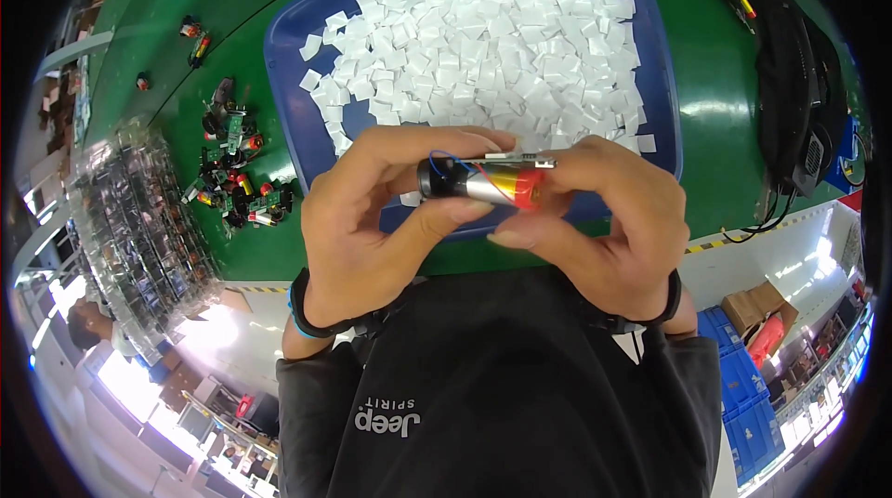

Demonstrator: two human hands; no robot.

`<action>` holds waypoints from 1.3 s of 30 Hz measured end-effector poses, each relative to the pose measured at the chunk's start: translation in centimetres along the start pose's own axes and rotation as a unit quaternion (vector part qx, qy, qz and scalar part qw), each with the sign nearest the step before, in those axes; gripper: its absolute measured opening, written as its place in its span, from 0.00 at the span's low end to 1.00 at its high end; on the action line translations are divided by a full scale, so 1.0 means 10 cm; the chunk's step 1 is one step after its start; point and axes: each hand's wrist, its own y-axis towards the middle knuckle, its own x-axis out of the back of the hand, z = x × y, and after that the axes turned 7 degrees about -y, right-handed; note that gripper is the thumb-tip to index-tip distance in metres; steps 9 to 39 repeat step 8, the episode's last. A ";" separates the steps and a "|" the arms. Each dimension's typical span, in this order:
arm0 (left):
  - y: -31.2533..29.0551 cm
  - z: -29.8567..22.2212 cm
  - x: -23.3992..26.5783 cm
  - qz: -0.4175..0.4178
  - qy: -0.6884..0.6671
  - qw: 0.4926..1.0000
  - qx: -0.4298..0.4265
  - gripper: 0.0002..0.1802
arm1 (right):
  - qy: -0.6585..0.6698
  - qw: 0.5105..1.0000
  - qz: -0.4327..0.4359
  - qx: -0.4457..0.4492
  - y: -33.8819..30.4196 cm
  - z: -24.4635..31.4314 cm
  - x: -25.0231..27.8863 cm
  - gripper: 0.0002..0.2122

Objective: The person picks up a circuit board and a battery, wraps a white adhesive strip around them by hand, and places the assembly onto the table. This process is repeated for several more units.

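Observation:
A small battery assembly [491,185] is held between my hands over the near edge of a blue tray [664,71]. It has a black end on the left, a silver and yellow cell, a red right end, thin blue and red wires and a narrow board along its top. My left hand [372,201] grips the black end and middle between thumb and fingers. At the red end my right hand [618,210] is curled, its index finger against the tip and its thumb just below. Many small white square pieces [502,43] fill most of the tray.
Left of the tray lies a heap of circuit boards with batteries [237,177], beside stacked clear plastic trays [144,229]. More battery parts [197,43] lie farther back on the green table [714,154]. A black bag [790,80] lies at right; blue crates [743,396] stand below the table's edge.

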 end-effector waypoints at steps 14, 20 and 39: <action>-0.03 -0.06 0.12 0.071 0.135 0.988 -0.034 0.26 | 0.021 0.999 0.031 0.007 -0.02 -0.02 0.04 0.16; -0.03 -0.06 0.12 0.071 0.135 0.988 -0.034 0.26 | 0.021 0.999 0.031 0.007 -0.02 -0.02 0.04 0.16; -0.03 -0.06 0.12 0.071 0.135 0.988 -0.034 0.26 | 0.021 0.999 0.031 0.007 -0.02 -0.02 0.04 0.16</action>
